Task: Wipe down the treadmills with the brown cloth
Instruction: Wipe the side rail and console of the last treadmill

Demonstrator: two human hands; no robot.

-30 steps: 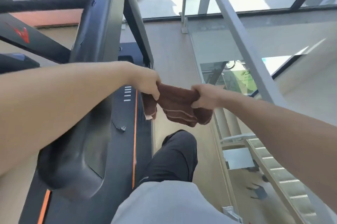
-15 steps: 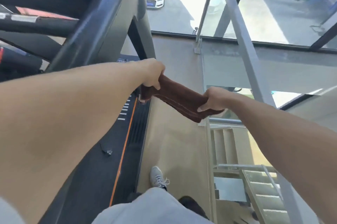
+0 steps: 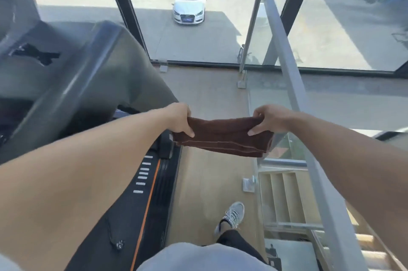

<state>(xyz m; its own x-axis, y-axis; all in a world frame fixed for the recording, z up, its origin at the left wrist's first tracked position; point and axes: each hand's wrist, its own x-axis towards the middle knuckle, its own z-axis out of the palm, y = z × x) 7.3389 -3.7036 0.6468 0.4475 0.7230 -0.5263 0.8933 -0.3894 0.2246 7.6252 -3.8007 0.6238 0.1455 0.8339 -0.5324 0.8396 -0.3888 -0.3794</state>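
Both hands pinch the brown cloth [image 3: 223, 136], left hand [image 3: 180, 119] and right hand [image 3: 268, 119] at opposite ends, stretched above the floor beside the treadmill [image 3: 141, 195].

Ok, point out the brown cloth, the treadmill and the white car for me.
brown cloth [image 3: 223, 136]: head view, middle of the folded cloth, between the hands.
treadmill [image 3: 132, 211]: head view, black deck beside the orange stripe.
white car [image 3: 190, 5]: head view, its bonnet, outside the window.
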